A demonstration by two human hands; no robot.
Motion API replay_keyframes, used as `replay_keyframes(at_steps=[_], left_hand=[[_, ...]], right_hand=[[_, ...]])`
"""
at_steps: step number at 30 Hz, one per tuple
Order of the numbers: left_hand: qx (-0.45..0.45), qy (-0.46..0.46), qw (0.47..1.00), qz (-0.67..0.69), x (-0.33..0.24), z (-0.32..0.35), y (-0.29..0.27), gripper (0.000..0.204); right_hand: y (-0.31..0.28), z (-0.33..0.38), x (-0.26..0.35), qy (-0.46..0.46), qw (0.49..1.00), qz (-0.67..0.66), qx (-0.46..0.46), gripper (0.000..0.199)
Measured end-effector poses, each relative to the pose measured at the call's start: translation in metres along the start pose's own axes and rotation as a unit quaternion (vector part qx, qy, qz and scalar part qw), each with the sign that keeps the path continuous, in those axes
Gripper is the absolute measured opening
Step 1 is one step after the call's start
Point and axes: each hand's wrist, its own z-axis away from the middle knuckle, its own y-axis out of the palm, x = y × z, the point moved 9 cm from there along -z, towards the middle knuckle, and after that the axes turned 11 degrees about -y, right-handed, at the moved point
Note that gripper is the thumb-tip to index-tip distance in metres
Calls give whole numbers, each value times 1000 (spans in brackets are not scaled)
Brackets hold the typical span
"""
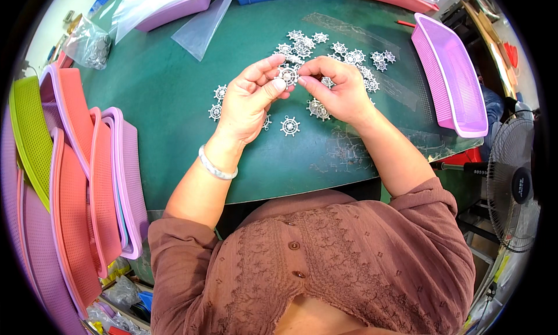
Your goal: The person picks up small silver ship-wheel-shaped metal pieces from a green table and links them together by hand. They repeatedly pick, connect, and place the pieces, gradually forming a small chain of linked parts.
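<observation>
Left hand (250, 99): grasping the held wheel by its rim between thumb and fingers; the curled lower fingers are partly hidden behind the palm and thumb.
Right hand (338, 90): thumb and forefinger pinched at the right edge of the held wheel; whether they also grip something smaller is hidden.
Held wheel (288, 76): a silver ship's-wheel piece between the two hands, face up to the view, its rim partly covered by fingertips.
Loose wheels (289, 126): similar pieces lie below the gap between the hands, left of the left hand and around the right; some are partly covered by the hands.
Wheel pile (303, 47): just beyond the fingertips, overlapping too much to count; one piece near the left fingertips may be held or lying, I cannot tell.
Green tabletop (174, 114): under both hands, its far side blocked by bins.
Purple basket (453, 79): well to the right of the right hand, tilted.
Stacked baskets (75, 184): well left of the left hand, cut off by the dark rim.
Clear bag (90, 43): beyond and left of the left hand, its grey contents indistinct.
</observation>
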Motion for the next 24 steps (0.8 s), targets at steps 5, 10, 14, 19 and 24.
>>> replay_keyframes(at_steps=[5,10,14,19,24], left_hand=[[12,19,999,-26,-1,1,2,32],[27,22,999,-19,0,1,3,30],[13,44,997,-54,-5,3,6,29],[-9,85,985,-148,-11,7,10,27],[-1,122,974,-190,-15,9,14,27]], right_hand=[[2,0,-1,16,1000,-3,15,9],[2,1,-2,21,1000,-7,19,9],[3,1,-5,30,999,-7,22,9],[6,3,-9,45,998,-17,28,9],[7,4,-12,52,998,-24,32,10]])
